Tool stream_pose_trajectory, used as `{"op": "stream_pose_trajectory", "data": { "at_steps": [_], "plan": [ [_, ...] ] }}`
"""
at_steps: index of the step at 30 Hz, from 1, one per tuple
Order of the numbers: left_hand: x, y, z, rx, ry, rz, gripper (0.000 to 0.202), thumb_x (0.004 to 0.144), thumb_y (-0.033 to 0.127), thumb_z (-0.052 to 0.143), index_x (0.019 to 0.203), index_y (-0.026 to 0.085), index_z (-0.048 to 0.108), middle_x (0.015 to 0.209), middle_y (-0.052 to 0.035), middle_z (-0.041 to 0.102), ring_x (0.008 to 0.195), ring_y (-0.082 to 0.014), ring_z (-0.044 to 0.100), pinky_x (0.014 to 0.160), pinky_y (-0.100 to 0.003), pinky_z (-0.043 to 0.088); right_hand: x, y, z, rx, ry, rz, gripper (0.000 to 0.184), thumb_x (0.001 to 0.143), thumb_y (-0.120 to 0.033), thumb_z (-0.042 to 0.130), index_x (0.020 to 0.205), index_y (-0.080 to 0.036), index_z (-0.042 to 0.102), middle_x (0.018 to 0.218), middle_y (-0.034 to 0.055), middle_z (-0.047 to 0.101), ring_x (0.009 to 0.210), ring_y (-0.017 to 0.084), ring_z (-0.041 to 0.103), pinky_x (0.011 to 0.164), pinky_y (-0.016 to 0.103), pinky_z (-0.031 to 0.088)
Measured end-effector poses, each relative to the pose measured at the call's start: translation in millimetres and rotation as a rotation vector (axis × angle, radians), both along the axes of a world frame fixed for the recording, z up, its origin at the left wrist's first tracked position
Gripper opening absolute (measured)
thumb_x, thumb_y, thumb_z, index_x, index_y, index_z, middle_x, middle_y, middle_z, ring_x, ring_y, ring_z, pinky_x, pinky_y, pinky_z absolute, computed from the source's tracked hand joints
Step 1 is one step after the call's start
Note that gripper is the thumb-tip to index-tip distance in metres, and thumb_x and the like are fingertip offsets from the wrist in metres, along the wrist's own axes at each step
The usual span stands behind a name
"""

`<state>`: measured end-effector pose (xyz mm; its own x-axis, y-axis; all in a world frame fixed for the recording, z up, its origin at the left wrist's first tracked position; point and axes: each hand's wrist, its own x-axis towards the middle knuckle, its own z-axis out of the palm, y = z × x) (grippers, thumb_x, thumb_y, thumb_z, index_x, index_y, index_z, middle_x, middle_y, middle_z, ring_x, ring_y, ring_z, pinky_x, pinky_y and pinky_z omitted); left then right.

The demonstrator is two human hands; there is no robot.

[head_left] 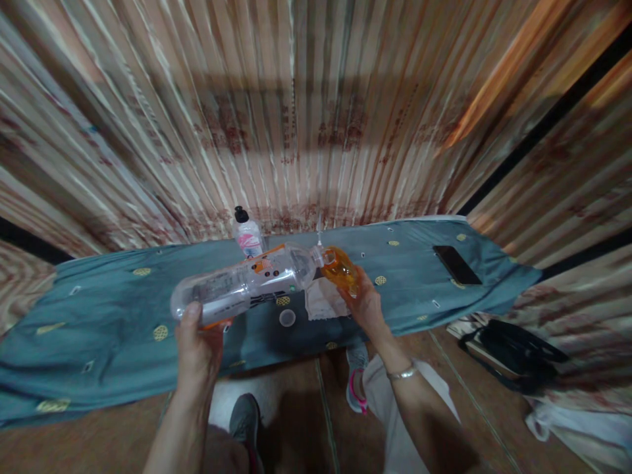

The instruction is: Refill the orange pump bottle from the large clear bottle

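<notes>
Both hands were closed around bottles in the head view: the left hand point(200, 342) grasped the base end of a large clear bottle point(232, 286), thumb pressed along its upper side, while the right hand point(363, 299) clasped a small orange bottle point(340, 266) by its far end. The white paper square point(326, 304) served as the landmark. The clear bottle was held off to its left, lying nearly level, with its neck reaching across toward the paper's far edge. The orange bottle was held above the paper's far right part, its mouth turned to meet the clear bottle's neck; whether one mouth touched the other or sat inside it could not be told. Just left of the paper, on the patterned teal cloth point(123, 316), lay a round whitish cap point(287, 318). Beyond the paper stood a slim white pointed piece point(319, 230), and farther back to the left of the paper stood a bottle with a black top point(249, 237) and pink printing. Well to the right of the paper lay a dark phone point(457, 265). A pleated curtain point(296, 118) hung behind it all. Lower and to the right of the paper, on the floor, was a black bag point(518, 349), and nearer than the paper, below the cloth's edge, showed a grey shoe point(245, 421).
</notes>
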<state>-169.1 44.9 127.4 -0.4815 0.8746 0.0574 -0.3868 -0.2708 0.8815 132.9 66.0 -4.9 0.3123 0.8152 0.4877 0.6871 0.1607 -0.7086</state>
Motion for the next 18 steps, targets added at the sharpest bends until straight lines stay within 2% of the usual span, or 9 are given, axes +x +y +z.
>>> {"op": "stream_pose_trajectory", "data": {
  "at_steps": [6,11,15,18],
  "plan": [
    [2.0,0.3,2.2,0.002,-0.005,-0.013,0.056,0.050,0.056,0.089,0.088,0.018,0.074,0.081,-0.0060,0.072,0.063,-0.0157,0.059,0.041,-0.019,0.041,1.8,-0.7,0.3,-0.007,-0.003,0.003,0.062,0.086,-0.044,0.068,0.140,-0.018,0.056,0.124,0.0183,0.073,0.111,0.036,0.073,0.096,0.055,0.061],
    [2.1,0.0,2.1,-0.001,-0.015,-0.002,0.048,0.049,0.055,0.089,0.073,0.019,0.069,0.074,-0.0024,0.069,0.057,-0.0134,0.056,0.041,-0.018,0.043,0.9,-1.0,0.6,0.010,-0.005,-0.011,0.061,0.085,-0.044,0.068,0.140,-0.021,0.055,0.124,0.0160,0.073,0.113,0.036,0.072,0.098,0.055,0.060],
    [1.5,0.4,1.1,0.013,-0.008,-0.013,0.048,0.051,0.055,0.089,0.074,0.018,0.069,0.073,-0.0038,0.068,0.059,-0.0140,0.057,0.040,-0.018,0.042,0.5,-1.1,1.2,0.005,0.009,0.003,0.059,0.085,-0.042,0.067,0.139,-0.022,0.056,0.122,0.0153,0.074,0.109,0.035,0.073,0.097,0.056,0.061],
    [0.4,0.6,0.0,0.010,-0.008,-0.013,0.051,0.049,0.057,0.089,0.076,0.018,0.070,0.073,-0.0043,0.068,0.059,-0.0145,0.057,0.040,-0.018,0.044,2.2,-0.8,-0.4,0.007,0.002,0.003,0.063,0.085,-0.043,0.068,0.143,-0.022,0.054,0.126,0.0160,0.073,0.114,0.036,0.072,0.099,0.058,0.059]
  ]
}}
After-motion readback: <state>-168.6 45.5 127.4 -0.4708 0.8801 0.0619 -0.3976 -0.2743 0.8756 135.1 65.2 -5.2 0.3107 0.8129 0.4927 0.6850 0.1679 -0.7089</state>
